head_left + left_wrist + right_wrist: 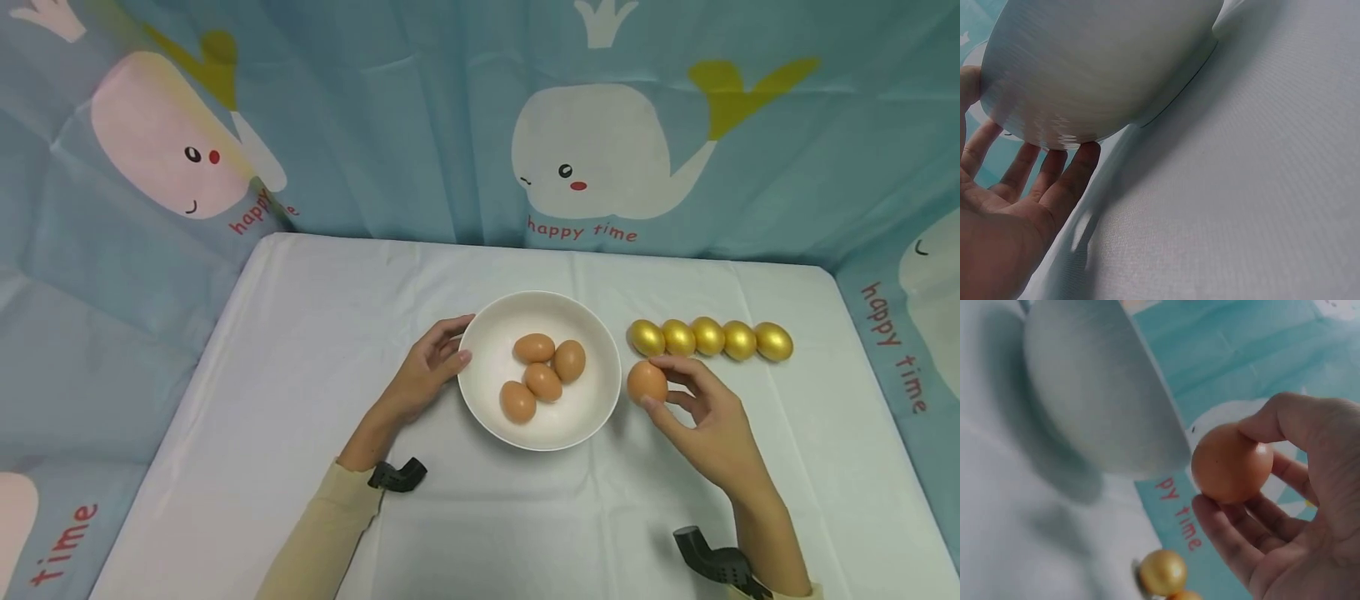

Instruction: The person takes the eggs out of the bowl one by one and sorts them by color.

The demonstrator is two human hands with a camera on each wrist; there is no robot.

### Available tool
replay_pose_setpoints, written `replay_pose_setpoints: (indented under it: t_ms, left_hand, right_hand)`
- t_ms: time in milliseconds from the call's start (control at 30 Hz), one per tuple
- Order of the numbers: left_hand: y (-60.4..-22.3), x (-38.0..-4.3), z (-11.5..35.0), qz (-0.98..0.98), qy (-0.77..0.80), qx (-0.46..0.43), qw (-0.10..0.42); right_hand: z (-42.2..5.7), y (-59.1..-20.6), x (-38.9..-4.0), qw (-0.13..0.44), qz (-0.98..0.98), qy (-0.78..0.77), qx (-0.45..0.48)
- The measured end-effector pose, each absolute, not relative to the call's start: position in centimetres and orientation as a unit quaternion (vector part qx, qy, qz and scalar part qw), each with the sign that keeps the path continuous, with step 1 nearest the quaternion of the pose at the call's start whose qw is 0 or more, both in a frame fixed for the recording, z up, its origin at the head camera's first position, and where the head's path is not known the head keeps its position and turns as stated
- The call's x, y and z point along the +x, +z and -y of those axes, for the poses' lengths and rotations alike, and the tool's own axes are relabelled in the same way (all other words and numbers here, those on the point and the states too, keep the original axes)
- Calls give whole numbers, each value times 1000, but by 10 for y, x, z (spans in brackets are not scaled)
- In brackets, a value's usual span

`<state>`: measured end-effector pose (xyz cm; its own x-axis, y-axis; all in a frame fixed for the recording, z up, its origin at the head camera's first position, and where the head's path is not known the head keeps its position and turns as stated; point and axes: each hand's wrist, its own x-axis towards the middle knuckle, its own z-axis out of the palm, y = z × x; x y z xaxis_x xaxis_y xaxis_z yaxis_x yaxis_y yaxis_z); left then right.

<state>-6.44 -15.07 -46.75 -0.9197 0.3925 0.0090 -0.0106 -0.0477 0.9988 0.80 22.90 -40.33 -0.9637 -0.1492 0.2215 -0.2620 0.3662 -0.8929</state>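
A white bowl [480, 417] stands mid-table with several brown eggs [543, 382] inside. On its left side my left hand [427, 371] holds the bowl, thumb at the rim and fingertips against the outer wall; the left wrist view shows the fingers [1072, 178] spread below the curved white side. My right hand [701, 417] pinches another brown egg [647, 382] between thumb and fingers, just right of the bowl's rim. In the right wrist view this egg [1229, 465] appears beside the bowl [1104, 394], with the thumb on top of it.
Several golden eggs [708, 337] lie in a row behind the right hand, right of the bowl. A white cloth [315, 350] covers the table. Blue curtains [420, 150] printed with whales hang at the back and sides. Each wrist wears a black camera mount [397, 475].
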Motion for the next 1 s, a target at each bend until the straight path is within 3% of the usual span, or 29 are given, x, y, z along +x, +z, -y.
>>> replay_pose_setpoints:
  t_ms: [533,1000]
  left_hand:
    - [-471,-64,151,-675,711,135,144]
    - [-471,-65,151,-679,708,135,141]
  right_hand:
    - [-242,-441,26,100,891,436,74]
    - [-247,-449,27,74,924,365,84]
